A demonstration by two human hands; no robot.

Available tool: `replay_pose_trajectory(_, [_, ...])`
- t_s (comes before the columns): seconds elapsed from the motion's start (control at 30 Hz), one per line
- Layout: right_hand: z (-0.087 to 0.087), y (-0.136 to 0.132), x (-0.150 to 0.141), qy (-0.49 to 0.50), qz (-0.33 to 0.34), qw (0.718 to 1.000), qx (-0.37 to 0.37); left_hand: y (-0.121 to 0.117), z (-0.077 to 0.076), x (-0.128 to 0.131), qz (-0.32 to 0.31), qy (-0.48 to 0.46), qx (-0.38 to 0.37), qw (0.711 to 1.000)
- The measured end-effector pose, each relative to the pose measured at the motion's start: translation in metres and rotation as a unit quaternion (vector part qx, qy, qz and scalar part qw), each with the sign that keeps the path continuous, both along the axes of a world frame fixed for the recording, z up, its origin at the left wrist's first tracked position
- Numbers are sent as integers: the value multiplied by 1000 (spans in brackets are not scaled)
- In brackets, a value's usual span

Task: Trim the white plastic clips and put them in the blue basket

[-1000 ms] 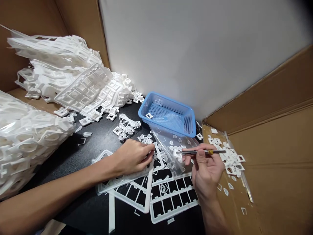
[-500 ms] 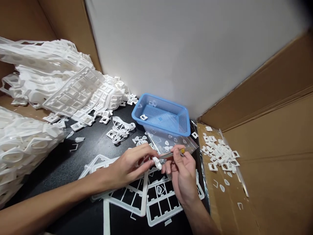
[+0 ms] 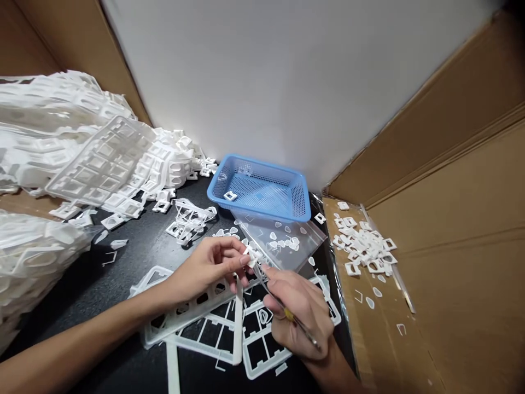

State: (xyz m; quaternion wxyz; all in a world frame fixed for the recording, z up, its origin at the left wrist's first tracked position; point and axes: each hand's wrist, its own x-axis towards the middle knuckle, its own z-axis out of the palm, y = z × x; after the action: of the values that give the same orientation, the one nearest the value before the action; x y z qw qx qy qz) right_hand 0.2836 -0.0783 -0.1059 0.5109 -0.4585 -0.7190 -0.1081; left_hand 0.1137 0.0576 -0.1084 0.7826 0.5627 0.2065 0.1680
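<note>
Presently, nearest first: frames (image 3: 268, 365) and a strip (image 3: 237, 328) lie on the bench (image 3: 135, 241), lower centre of the frame, partly beneath the hands. Possible snag: a wrist could catch an edge and jolt the work.

Right grip (image 3: 301, 309): wrapped around a slim tool (image 3: 288, 314), tip angled toward upper left. Left grip (image 3: 217, 264): pinching a white piece (image 3: 252, 254) between thumb and fingertips, centre of the frame. Tip at or close against the piece; exact contact too small to tell. Main risk, as judged: tip skids off and meets the left thumb, caused by hard pushing on a small hold. Second: pinch yields, piece drops among white scraps (image 3: 290, 243) and is hard to pick out.

Edges and room. At right, bench meets cardboard (image 3: 410, 361) just past the right hand; a wide swing could disturb the pile (image 3: 363, 246) there. Ahead, a flat bag (image 3: 314, 236) carries scraps, its far end under the basket (image 3: 266, 212); the raised rim limits forward reach. Wall (image 3: 307, 82) bounds the far side. Freest direction, probably: upward.
</note>
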Motion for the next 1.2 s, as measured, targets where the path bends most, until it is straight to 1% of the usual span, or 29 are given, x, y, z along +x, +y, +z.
replay_pose_trajectory(0.07, [-4, 1, -1, -25, -9, 1000, 14, 3, -1, 0, 0, -15, -15, 1000])
replay_pose_trajectory(0.13, [-5, 2, -2, 0, -25, 999, 19, 4, -1, -1, -8, -25, -24, 999])
replay_pose_trajectory(0.23, [-4, -1, -3, 76, -37, 996, -11, 5, 0, -1, -19, -41, -26, 999])
replay_pose_trajectory(0.33, [-5, -5, -6, 167, -6, 984, -68, 4, -2, -2, -27, -64, -35, 997])
replay_pose_trajectory(0.43, [-7, -8, -7, 221, 3, 973, -73, 3, -4, -3, -40, -80, -55, 994])
replay_pose_trajectory(0.5, [-8, -7, -7, 223, -2, 973, -53, 4, -5, -4, -45, -84, -65, 993])
replay_pose_trajectory(0.6, [-8, -7, -8, 182, -10, 983, -38, 4, -3, -4, -45, -84, -74, 993])
replay_pose_trajectory(0.73, [-4, -7, -8, 135, -1, 990, -48, 2, 3, -5, -67, -73, -78, 992])
replay_pose_trajectory(0.83, [-4, -7, -9, 132, 8, 990, -54, -2, 4, -5, -79, -74, -93, 990])
replay_pose_trajectory(1.0, [-8, -6, -15, 168, -23, 985, -41, -7, -3, -4, -85, -77, -110, 987])
replay_pose_trajectory(1.07, [-7, -5, -18, 215, -33, 975, -40, -8, -5, -4, -71, -74, -105, 989])
replay_pose_trajectory(1.1, [-5, -4, -19, 250, -42, 966, -50, -8, -6, -3, -57, -72, -98, 991])
replay_pose_trajectory(1.13, [-2, -3, -20, 291, -53, 953, -68, -8, -6, -3, -40, -72, -88, 993])
replay_pose_trajectory(1.2, [4, 0, -19, 376, -69, 915, -126, -8, -5, -2, -6, -70, -63, 996])
